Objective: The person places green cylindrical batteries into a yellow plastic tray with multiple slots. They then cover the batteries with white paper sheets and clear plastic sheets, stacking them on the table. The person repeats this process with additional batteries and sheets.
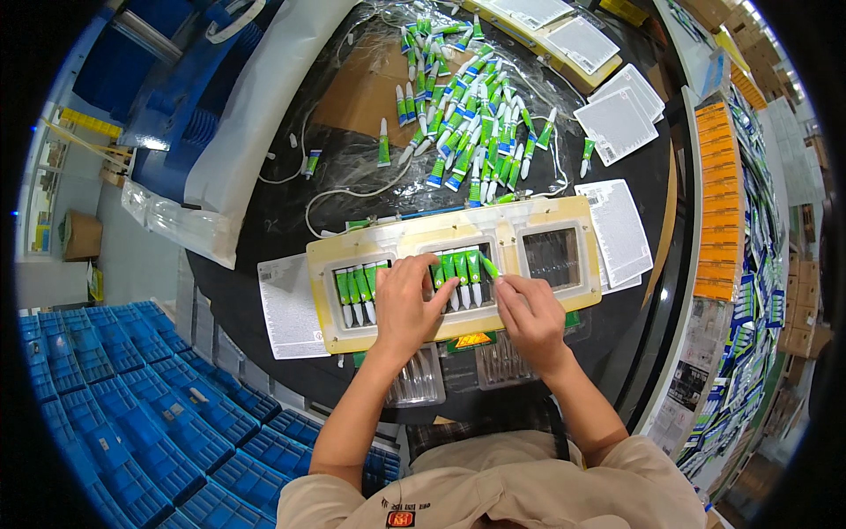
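A cream-yellow frame (pixel 449 224) with three windows lies across the black work surface. Small green tubes with white tapered caps (pixel 356 291) fill the left window in a row, partly hidden by my left hand. More green tubes (pixel 462 269) stand side by side in the middle window. My left hand (pixel 404 304) rests over the bar between these two windows, thumb and forefinger apart beside the tubes. At the middle window's right edge, my right hand (pixel 532 319) pinches a green tube (pixel 489 265), tilted. The right window (pixel 551 257) shows only clear plastic moulding.
Beyond the frame lies a heap of loose tubes (pixel 480 115). Printed cards (pixel 615 231) lie at the right and a card (pixel 286 309) at the left. Clear blister trays (pixel 416 379) poke out at the near edge. Blue crates (pixel 132 414) stack at lower left.
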The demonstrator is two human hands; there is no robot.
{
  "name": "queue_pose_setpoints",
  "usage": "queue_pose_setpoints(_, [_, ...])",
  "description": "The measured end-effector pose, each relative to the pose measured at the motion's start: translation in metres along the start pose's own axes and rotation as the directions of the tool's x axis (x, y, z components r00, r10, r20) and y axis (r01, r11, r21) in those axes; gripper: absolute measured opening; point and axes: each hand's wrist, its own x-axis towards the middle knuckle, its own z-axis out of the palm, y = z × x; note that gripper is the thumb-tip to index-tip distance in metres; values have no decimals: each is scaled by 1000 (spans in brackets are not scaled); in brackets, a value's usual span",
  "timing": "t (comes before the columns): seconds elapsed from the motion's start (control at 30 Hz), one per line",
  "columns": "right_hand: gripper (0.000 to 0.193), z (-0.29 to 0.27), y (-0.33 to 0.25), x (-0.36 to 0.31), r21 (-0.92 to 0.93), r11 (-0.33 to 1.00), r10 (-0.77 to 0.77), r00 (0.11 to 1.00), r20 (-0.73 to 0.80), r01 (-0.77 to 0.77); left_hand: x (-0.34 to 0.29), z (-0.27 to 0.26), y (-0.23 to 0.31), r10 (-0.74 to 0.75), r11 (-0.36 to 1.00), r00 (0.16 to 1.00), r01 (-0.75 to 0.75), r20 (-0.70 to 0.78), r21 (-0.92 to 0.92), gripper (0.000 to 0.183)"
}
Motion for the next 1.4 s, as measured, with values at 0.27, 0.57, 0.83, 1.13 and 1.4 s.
queue_pose_setpoints(0.27, [26,25,-9,-3,18,976,219,975,-33,-218,-10,-4,6,143,989,990,-142,-4,50,33])
queue_pose_setpoints(0.57, [12,26,6,66,90,968,240,968,-70,-234,82,-36,-39,-91,976,971,43,-222,-211,17])
queue_pose_setpoints(0.83, [8,135,61,215,-206,923,-253,916,312,326,212,-25,-108,-175,946,985,164,12,278,26])
queue_pose_setpoints(1.13, [21,-44,44,34,202,916,363,930,-57,-345,92,-37,-11,27,970,980,-73,-198,-233,20])
queue_pose_setpoints(1.4, [20,-19,54,-28,68,962,270,954,-130,-263,-5,8,84,362,919,913,-384,-188,-94,35])
